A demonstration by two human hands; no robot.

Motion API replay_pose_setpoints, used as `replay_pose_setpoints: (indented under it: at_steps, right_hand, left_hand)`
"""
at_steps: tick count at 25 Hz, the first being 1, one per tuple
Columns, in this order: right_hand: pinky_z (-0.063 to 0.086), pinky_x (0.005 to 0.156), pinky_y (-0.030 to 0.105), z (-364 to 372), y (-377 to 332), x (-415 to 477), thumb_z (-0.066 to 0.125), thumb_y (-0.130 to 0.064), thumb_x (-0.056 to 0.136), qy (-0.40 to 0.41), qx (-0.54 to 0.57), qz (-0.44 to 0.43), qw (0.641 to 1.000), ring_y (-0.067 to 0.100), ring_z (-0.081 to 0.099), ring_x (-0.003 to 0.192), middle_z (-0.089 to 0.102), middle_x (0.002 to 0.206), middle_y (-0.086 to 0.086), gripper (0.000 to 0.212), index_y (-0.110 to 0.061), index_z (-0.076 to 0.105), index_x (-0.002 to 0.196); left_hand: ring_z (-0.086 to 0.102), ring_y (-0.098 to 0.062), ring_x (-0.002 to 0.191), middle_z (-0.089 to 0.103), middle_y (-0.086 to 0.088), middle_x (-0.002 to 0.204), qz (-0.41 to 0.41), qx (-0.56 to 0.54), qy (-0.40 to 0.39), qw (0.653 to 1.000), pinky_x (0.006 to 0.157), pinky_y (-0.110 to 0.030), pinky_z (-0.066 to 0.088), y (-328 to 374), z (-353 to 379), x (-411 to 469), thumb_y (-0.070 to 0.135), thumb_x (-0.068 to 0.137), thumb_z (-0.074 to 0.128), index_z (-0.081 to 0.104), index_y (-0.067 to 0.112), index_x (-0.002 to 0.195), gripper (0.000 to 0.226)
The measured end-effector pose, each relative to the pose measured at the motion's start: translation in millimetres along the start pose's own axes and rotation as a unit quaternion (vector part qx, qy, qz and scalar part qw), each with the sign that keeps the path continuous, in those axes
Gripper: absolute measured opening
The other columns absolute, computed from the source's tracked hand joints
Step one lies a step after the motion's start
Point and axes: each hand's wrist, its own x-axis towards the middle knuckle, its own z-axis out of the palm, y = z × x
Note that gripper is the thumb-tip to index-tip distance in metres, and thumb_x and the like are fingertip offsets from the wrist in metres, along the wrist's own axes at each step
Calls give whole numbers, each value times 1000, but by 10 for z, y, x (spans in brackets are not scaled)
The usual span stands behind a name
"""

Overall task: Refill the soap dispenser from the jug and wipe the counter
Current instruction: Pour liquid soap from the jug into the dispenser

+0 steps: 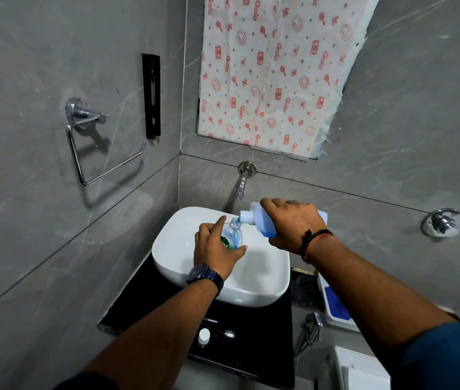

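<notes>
My left hand (214,250) grips a clear soap dispenser bottle (233,235) with a green label, held upright over the white basin (265,282). Its pump is off and its neck is open. My right hand (293,223) holds a translucent jug (259,220) of blue liquid tilted to the left, its white spout touching the bottle's mouth. A thin blue stream passes from spout to bottle. The black counter (240,350) lies below the basin.
A white cap (204,335) and a clear pump part (228,333) lie on the counter's front. A wall tap (241,187) juts out above the basin. A chrome towel ring (88,142) hangs left; a wall valve (443,222) sits right. A blue-and-white box (335,305) stands right.
</notes>
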Motion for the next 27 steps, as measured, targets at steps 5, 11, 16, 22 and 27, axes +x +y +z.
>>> replay_pose_setpoints:
  at_steps: [5, 11, 16, 22, 27]
  right_hand:
    - [44, 65, 32, -8, 4, -7, 71, -34, 71, 1, -1, 0, 1000, 28, 62, 87, 63, 112, 4, 63, -22, 38, 123]
    - [49, 68, 36, -13, -7, -4, 72, -34, 70, -4, 4, 3, 1000, 28, 62, 86, 64, 111, 4, 64, -22, 37, 123]
    - [49, 68, 36, -24, -12, -11, 72, -34, 71, -5, 1, 2, 1000, 28, 62, 87, 63, 112, 4, 65, -22, 37, 123]
    - [49, 69, 36, -61, -17, -11, 71, -33, 72, -9, 1, 2, 1000, 29, 62, 89, 63, 113, 4, 64, -21, 37, 124]
    - [46, 67, 33, -87, -19, -14, 70, -33, 72, -7, -4, 2, 1000, 29, 61, 90, 62, 114, 4, 63, -21, 37, 124]
  left_hand:
    - [45, -22, 110, 45, -2, 118, -5, 3, -4, 1000, 86, -35, 48, 17, 3, -2, 43, 58, 83, 41, 28, 133, 88]
    - [46, -22, 109, 45, -1, 117, -6, 4, 0, 1000, 84, -34, 49, 8, 7, 1, 44, 56, 83, 41, 29, 133, 88]
    - [46, -22, 108, 45, -1, 116, -7, 3, 1, 1000, 84, -35, 50, 0, 5, -1, 45, 56, 83, 41, 30, 132, 89]
    - [46, -22, 109, 45, -2, 117, -4, -1, 1, 1000, 85, -34, 48, 7, -7, 1, 43, 57, 84, 41, 29, 132, 88]
    - [45, -22, 110, 45, -2, 117, -5, -1, 1, 1000, 86, -34, 48, 21, -16, 5, 43, 57, 84, 41, 28, 133, 88]
